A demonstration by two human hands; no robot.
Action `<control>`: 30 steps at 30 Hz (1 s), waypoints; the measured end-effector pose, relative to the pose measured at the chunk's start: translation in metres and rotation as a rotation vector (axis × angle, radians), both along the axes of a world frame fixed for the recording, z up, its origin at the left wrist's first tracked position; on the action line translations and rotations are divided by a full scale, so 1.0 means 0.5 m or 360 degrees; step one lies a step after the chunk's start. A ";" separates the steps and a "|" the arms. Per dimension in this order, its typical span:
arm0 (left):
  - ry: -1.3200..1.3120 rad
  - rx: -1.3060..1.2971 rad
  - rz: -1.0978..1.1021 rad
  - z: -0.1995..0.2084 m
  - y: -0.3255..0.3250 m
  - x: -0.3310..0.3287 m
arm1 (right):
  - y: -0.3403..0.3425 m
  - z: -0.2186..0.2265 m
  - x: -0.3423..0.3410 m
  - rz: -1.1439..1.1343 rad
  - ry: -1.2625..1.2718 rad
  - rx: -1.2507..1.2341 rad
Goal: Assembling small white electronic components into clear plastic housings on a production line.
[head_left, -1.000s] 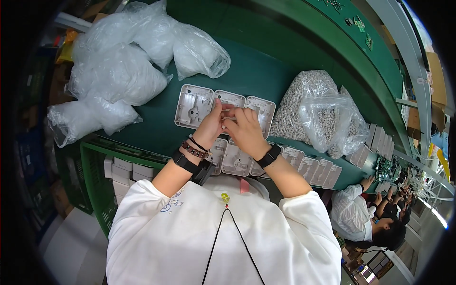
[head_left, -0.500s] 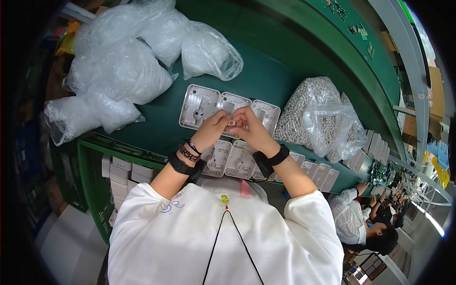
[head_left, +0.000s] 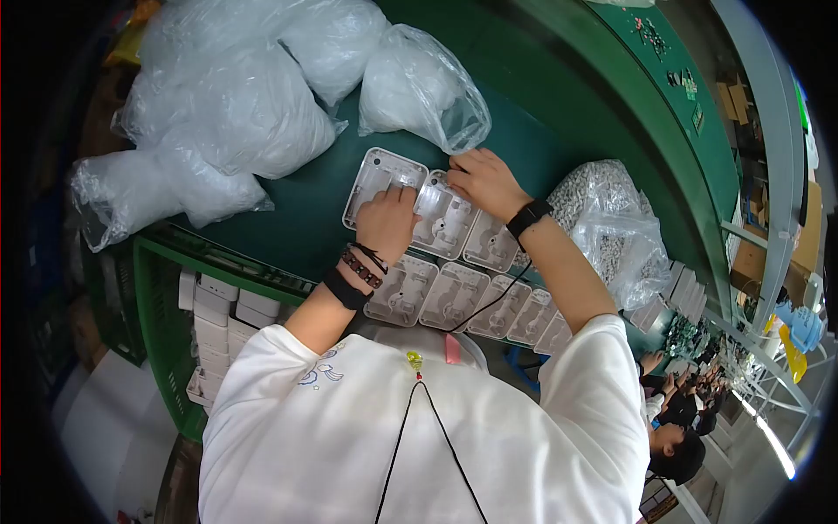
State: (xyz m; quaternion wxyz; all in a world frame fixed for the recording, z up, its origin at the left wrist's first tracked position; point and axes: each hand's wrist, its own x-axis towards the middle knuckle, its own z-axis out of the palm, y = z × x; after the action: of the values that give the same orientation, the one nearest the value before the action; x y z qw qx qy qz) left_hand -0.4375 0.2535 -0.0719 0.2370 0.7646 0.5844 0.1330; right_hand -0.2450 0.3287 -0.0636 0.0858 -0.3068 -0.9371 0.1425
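head view: your left hand reaches into the leftmost white housing, which lies open side up at the end of the upper row on the green bench. its fingers bend down inside the shell with their tips hidden, so whether they pinch anything cannot be told. your right hand is raised over the far end of the middle housing, its fingers curled in and bunched close together beside the lower end of a clear plastic bag; whether they grip the bag or some small part is not clear. to the right of the middle housing, next to it, sits a third housing, partly under your right wrist.

nearer you, a lower row of housings runs off to the right, with a thin black cable crossing it. more filled clear bags are heaped to your left, and a bag of small pale parts rests beyond your right forearm. on your left, a green crate holds stacked white casings. you wear a black band on each wrist, and another person is at the far right.
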 end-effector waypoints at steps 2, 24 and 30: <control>0.0048 -0.0008 -0.0036 -0.003 0.000 -0.005 | 0.007 -0.012 -0.008 0.0023 -0.0128 -0.0035; 0.0225 -0.0300 -0.0064 0.006 0.011 0.000 | -0.060 -0.022 -0.002 -0.0447 0.0050 -0.0099; 0.0219 -0.0273 -0.0055 -0.003 0.006 0.001 | -0.056 -0.031 0.007 -0.0326 -0.0079 0.0097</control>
State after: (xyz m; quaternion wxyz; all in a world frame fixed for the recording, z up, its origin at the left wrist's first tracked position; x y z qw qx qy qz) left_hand -0.4372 0.2566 -0.0733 0.2630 0.7588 0.5953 0.0256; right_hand -0.2413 0.3006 -0.0789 0.0859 -0.4017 -0.9066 0.0967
